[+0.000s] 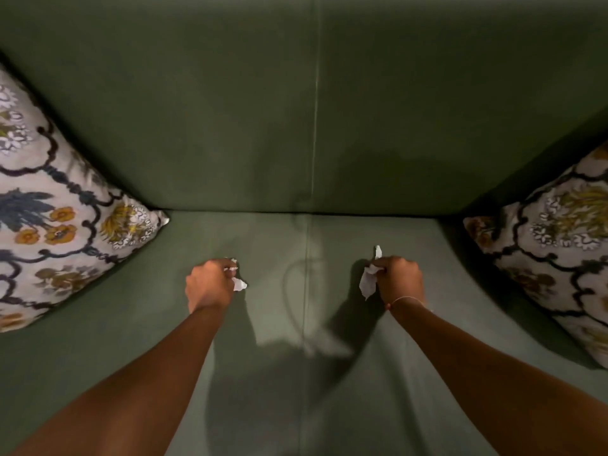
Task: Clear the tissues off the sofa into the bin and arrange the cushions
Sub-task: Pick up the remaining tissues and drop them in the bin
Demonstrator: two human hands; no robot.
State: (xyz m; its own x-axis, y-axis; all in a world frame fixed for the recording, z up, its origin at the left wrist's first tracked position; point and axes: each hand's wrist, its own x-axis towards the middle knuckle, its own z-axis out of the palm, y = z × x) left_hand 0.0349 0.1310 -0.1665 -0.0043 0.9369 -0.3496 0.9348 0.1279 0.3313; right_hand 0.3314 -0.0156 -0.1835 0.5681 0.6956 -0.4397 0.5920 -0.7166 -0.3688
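Note:
I look down on a green sofa seat (306,373). My left hand (207,284) is closed around a crumpled white tissue (238,284), which sticks out at its right side. A second white tissue (368,283) hangs from my right hand (399,279), gripped in a fist just above the seat. One floral cushion (56,212) leans in the sofa's left corner. Another floral cushion (556,245) leans in the right corner. The bin is out of view.
The green backrest (306,110) rises behind the seat, with a seam down its middle. My shadow falls across the seat between my forearms. A thin bracelet circles my right wrist (406,299).

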